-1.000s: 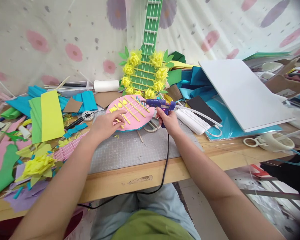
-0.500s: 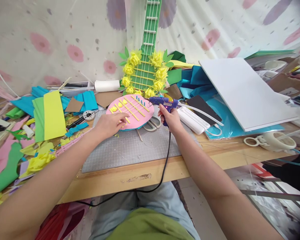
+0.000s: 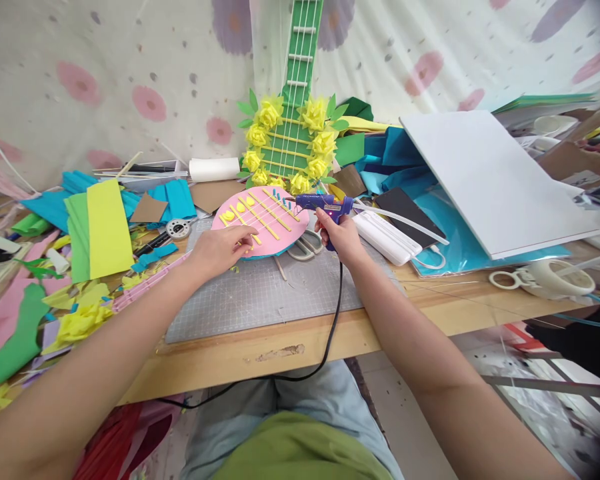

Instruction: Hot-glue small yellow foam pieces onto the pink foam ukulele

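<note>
My right hand [image 3: 337, 233] is closed around the grip of a blue hot glue gun [image 3: 320, 202]. Its nozzle points left, at the right edge of a pink oval board [image 3: 265, 243] with yellow strips, white strings, yellow petal shapes and small blue pegs on it. My left hand [image 3: 223, 248] lies at the board's lower left, thumb and fingers pinched together; whatever they hold is too small to make out. Grey-handled scissors [image 3: 305, 245] lie partly under the board, on a grey cutting mat [image 3: 265, 303].
Behind the board stands a green paper guitar [image 3: 297, 87] ringed with yellow flowers. Coloured paper scraps [image 3: 80, 323] crowd the left side. At right are a white power strip [image 3: 387, 237], a white foam board [image 3: 495, 180] and a tape roll [image 3: 565, 279]. The glue gun's black cord [image 3: 334, 327] hangs over the table edge.
The glue gun has shifted slightly left in my right hand, its nozzle now over the board's right edge. My left hand stays almost where it was.
</note>
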`<state>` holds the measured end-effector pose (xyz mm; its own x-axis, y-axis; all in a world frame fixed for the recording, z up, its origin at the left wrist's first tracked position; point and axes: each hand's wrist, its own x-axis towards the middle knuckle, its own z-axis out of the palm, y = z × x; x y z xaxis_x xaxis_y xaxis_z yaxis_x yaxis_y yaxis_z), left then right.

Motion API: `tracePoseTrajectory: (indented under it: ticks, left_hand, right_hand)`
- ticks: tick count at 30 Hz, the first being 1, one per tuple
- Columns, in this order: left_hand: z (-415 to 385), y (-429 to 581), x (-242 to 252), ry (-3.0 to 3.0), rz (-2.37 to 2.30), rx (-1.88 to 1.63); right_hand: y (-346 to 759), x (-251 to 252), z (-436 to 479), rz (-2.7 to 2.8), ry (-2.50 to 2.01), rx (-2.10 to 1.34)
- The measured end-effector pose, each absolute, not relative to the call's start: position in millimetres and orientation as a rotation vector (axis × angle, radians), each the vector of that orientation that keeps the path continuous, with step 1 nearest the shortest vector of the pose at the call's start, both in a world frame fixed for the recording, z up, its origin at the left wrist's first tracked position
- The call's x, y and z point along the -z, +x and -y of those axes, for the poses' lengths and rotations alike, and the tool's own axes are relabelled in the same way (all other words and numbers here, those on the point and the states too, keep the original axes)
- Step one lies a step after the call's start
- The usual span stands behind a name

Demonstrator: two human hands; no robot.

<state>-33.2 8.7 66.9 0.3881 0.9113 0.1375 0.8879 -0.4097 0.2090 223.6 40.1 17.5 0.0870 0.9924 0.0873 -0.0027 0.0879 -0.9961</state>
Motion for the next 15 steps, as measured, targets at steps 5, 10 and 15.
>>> tracePoseTrajectory:
  ticks: [5, 10, 15]
  left_hand:
    - [-9.0, -31.4, -65.9, 2.517, -1.616, -0.348]
    - [-11.6, -32.9, -64.3, 2.525, -1.618, -0.348]
    - [-13.3, -32.6, -66.3, 2.507, -1.614, -0.339]
  right_hand:
    - [223.6, -18.7, -39.6, 1.166, -1.181, -1.094]
    - [223.8, -17.0, -40.0, 1.190, -1.191, -1.082]
    - [224.2, -14.0, -41.6, 1.237, -1.230, -1.059]
